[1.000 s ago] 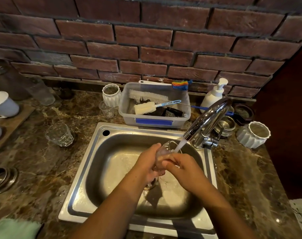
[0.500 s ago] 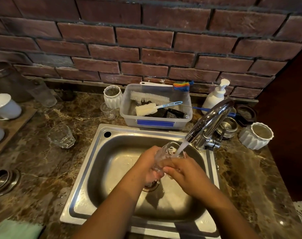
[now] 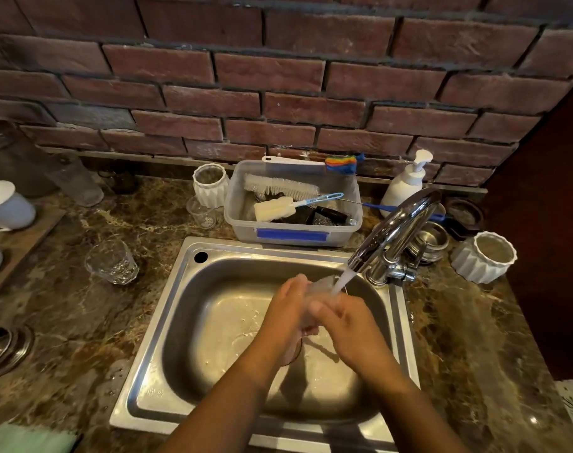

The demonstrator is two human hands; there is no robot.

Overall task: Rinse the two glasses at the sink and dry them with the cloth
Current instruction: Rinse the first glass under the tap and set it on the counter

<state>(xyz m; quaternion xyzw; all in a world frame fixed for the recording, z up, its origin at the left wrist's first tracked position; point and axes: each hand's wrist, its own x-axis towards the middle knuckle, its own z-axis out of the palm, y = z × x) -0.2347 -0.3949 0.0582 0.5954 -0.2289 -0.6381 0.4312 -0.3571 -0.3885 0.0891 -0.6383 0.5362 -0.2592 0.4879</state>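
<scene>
Slipping is the main risk. The glass [image 3: 322, 284] is wet and smooth and is held over a hard steel sink [image 3: 177, 325], so a slackened grip could drop it onto the basin and chip or crack it. The left hand [image 3: 288, 308] wraps it from the left, fingers curled close together round its side. The right hand [image 3: 347, 325] closes over its near side, fingers curled as well, but their tips are hidden behind the glass. The rim sits just beside the spout of the tap [image 3: 396, 230], so a careless tilt or lift could knock glass against metal. The water [image 3: 342, 279] strikes near the rim at a slant and could splash onto the counter [image 3: 66, 305].

The held glass is clear, small and blurred. Only its upper part shows above the hands, tilted toward the stream, over the right half of the basin. The second glass [image 3: 112, 262] stands upright on the counter left of the sink, well apart from the hands. It is clear, with a faceted wall, and whether it has been rinsed cannot be told. The cloth [image 3: 26, 441], pale green, lies at the near left edge of the counter, so drying looks not yet begun.
</scene>
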